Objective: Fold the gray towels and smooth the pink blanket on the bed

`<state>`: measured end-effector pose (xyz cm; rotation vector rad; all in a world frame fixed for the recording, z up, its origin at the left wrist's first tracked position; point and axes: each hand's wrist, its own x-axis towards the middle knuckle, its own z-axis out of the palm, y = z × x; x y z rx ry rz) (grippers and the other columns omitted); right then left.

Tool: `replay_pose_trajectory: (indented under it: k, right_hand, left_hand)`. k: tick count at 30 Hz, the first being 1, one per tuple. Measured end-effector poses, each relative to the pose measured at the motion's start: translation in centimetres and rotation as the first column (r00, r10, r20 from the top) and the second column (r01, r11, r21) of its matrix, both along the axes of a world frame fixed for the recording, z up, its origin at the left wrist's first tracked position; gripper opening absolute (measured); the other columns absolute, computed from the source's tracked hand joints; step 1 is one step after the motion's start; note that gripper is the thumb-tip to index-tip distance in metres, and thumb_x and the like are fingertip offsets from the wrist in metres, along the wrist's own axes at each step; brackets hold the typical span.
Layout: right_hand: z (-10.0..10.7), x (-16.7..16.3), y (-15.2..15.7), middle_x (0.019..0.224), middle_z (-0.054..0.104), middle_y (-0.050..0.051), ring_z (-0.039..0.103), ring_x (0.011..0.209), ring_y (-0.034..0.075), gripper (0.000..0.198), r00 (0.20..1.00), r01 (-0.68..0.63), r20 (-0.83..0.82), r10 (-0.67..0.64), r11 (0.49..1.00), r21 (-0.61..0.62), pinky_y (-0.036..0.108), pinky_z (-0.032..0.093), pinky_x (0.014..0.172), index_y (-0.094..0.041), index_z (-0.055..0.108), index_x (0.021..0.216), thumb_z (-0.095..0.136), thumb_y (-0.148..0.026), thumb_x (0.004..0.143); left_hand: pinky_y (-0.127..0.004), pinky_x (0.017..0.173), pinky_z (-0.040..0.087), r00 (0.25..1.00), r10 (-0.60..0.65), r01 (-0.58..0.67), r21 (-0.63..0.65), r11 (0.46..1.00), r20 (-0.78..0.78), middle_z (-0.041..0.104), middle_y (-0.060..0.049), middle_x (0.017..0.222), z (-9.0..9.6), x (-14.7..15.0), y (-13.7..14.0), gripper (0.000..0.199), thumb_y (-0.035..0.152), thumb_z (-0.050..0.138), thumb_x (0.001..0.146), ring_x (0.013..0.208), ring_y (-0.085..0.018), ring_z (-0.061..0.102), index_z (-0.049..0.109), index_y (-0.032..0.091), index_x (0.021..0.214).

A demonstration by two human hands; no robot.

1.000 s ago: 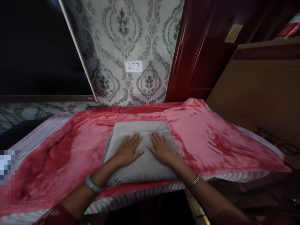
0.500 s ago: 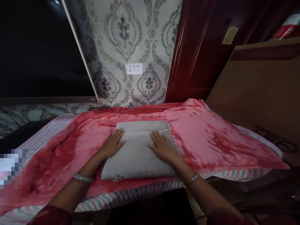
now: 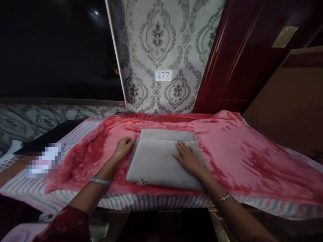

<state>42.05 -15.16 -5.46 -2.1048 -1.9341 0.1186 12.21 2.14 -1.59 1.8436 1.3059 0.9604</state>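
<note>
A folded grey cloth [image 3: 158, 161] lies flat on the red and pink plush blanket [image 3: 227, 148], its upper layer stopping short of the far edge and a few loose threads hanging at the near left. My right hand [image 3: 188, 156] rests palm down on the cloth's right half, fingers stretched out. At the cloth's far left corner, my left hand [image 3: 123, 147] is closed, with the fingers curled in. Whether a bit of the cloth's edge is pinched there is hidden from me.
Striped fabric [image 3: 156, 201] hangs along the near edge under the blanket. Behind, a large dark screen [image 3: 58, 50] stands left against patterned wallpaper with a paper label "277" [image 3: 163, 75]. A cardboard box [image 3: 290, 101] stands at the right. A blurred-out patch covers something at the left.
My left hand has come off the cloth's top to its left edge, and its fingers have curled in. My right hand stays flat on the cloth. The view has turned left.
</note>
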Motion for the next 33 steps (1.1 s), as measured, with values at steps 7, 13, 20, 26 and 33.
replay_pose_trajectory:
  k: [7, 13, 20, 26, 33]
  right_hand:
    - [-0.2, 1.9, 0.3, 0.162, 0.032, 0.014, 0.025, 0.151, 0.027, 0.059, 1.0, 0.025, -0.004, -0.025, 0.998, 0.053, 0.052, 0.021, 0.12, -0.016, 0.043, 0.152, 0.042, -0.039, 0.097]
    - [0.3, 7.1, 0.1, 0.144, 0.056, 0.015, 0.049, 0.135, 0.027, 0.052, 0.949, 0.278, -0.201, -0.242, 0.945, 0.173, 0.045, 0.036, 0.113, -0.013, 0.057, 0.14, 0.043, -0.027, 0.092]
    - [0.6, 10.5, 1.4, 0.107, 0.074, 0.008, 0.064, 0.105, 0.024, 0.041, 0.791, 0.397, -0.558, -0.251, 0.904, 0.156, 0.041, 0.048, 0.097, -0.021, 0.075, 0.112, 0.044, -0.026, 0.085]
    - [1.5, 11.0, 2.0, 0.072, 0.065, -0.001, 0.056, 0.064, 0.015, 0.036, 0.689, 0.251, -0.712, -0.134, 0.966, 0.06, 0.027, 0.048, 0.066, -0.015, 0.071, 0.102, 0.047, -0.028, 0.078]
    - [3.3, 11.2, 1.5, 0.065, 0.055, -0.005, 0.048, 0.063, 0.012, 0.013, 0.629, 0.115, -0.777, -0.022, 0.991, 0.065, 0.024, 0.041, 0.063, -0.019, 0.058, 0.071, 0.061, -0.03, 0.066]
  left_hand:
    - [-0.028, 0.061, 0.041, 0.998, 0.009, -0.012, -0.039, 0.999, -0.064, 0.06, 0.0, 0.06, -0.1, 2.8, 0.1, 0.023, 0.041, 0.069, 0.062, 0.065, -0.019, 0.057, 0.06, 0.02, 0.061]
    - [-0.028, 0.06, 0.038, 0.997, 0.021, -0.025, -0.058, 0.998, -0.068, 0.059, 0.0, 0.061, -0.8, 3.4, 1.3, 0.025, 0.044, 0.067, 0.06, 0.064, -0.018, 0.055, 0.058, 0.021, 0.062]
    - [-0.028, 0.061, 0.038, 0.999, -0.021, 0.024, -0.067, 0.997, 0.044, 0.06, 0.0, 0.061, -1.1, 3.4, 1.9, 0.028, 0.048, 0.063, 0.055, 0.063, -0.018, 0.053, 0.058, 0.021, 0.059]
    - [-0.029, 0.059, 0.038, 0.999, -0.039, 0.038, -0.049, 0.998, -0.027, 0.058, 0.0, 0.059, -0.8, 3.4, 1.9, 0.031, 0.052, 0.061, 0.057, 0.062, -0.018, 0.053, 0.059, 0.021, 0.057]
    - [-0.028, 0.058, 0.037, 0.989, -0.031, 0.037, 0.034, 0.999, -0.146, 0.057, 0.0, 0.058, -0.9, 3.6, 2.1, 0.028, 0.05, 0.056, 0.065, 0.062, -0.018, 0.052, 0.054, 0.023, 0.057]
